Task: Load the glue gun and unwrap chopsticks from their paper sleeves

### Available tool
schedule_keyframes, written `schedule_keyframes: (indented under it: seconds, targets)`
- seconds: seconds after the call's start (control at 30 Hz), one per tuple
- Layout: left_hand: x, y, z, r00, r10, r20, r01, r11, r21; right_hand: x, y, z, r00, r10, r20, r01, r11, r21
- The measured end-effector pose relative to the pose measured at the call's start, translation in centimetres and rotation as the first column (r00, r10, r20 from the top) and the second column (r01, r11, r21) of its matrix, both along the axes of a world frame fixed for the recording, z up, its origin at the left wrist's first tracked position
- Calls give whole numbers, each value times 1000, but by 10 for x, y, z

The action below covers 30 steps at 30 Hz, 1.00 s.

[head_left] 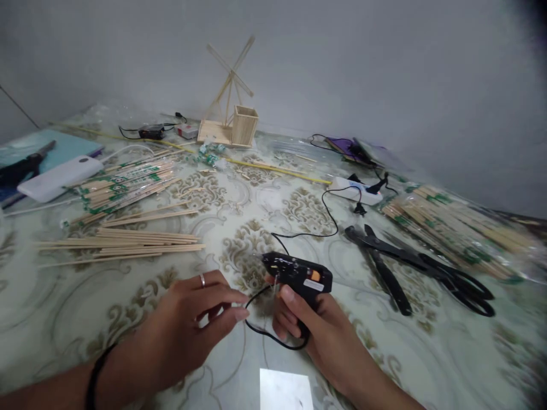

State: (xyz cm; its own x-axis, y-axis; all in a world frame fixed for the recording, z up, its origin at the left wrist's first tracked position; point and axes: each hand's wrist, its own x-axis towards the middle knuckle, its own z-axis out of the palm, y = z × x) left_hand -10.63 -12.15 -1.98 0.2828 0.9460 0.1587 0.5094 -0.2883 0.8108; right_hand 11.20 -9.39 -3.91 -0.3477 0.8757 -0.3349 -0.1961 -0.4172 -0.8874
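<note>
"What's finished so far?"
"By the wall, crossed sticks [232,72] stand on a base [213,131] next to a box [245,126]. Those look assembled to me."
"And what's left?"
"Hard to judge. Loose sticks [149,245] lie on the left of the table, and each side has a bagged pack, the left pack [123,188] and the right pack [453,228]. Neither hand holds a stick, so nothing is being joined at this moment."
"Where's the glue gun [297,274]?"
"In the right hand [318,330], fingers wrapped around its handle, nozzle pointing left, over the front middle of the table."
"The left hand [183,319]?"
"Thumb and forefinger nearly meet right at the looped cord [273,337]. I can't tell whether they pinch it or just brush it."
"Tools?"
"Scissors [431,267] lie to the right, unheld."
</note>
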Motion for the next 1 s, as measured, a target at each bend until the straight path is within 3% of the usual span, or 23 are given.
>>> schedule_keyframes:
  seconds: [0.1,0.27,0.33,0.4,0.5,0.57,1.0]
  targets:
    - [8,-5,1,989,134,54,-137,989,47,-4,-12,0,992,118,47,-122,990,76]
    - [14,-10,2,969,223,108,-225,974,5,-11,-24,10,954,201,223,-234,963,133]
    - [16,-10,4,955,243,171,-231,969,-90,-13,-23,12,941,207,268,-251,958,140]
    - [19,-10,5,923,271,273,-198,943,-266,-17,-22,12,932,200,303,-251,958,140]
    - [25,-10,6,845,340,414,-102,861,-498,-21,-22,9,927,153,343,-211,968,139]
    - [27,-9,6,803,368,469,-47,823,-566,-23,-24,8,931,113,348,-172,975,142]
    - [20,-12,2,742,308,595,108,821,-560,-28,-41,20,987,-96,128,105,993,-63]
